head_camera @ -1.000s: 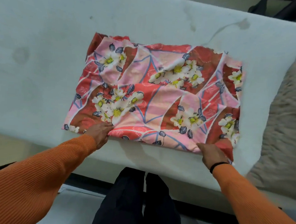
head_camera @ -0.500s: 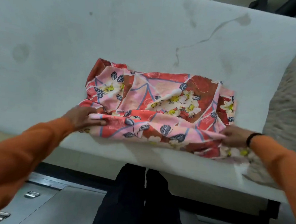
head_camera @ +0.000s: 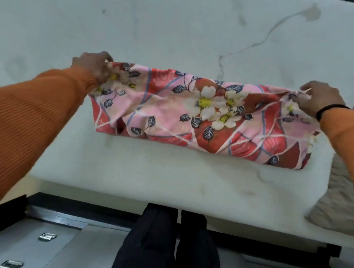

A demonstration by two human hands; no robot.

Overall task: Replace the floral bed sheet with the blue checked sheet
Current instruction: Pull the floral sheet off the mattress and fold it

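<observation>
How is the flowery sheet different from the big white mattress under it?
The floral sheet is pink and red with white flowers; the mattress is plain white with faint stains. The floral sheet is folded into a small bundle; the mattress spreads wide and flat beneath it. The left hand and right hand pinch the sheet's corners; neither grips the mattress. Both look soft.

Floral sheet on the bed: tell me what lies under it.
The folded floral sheet rests on the bare white mattress, its far edge gripped by the left hand and right hand. Whatever is between its layers is hidden. No blue checked sheet is visible.
</observation>
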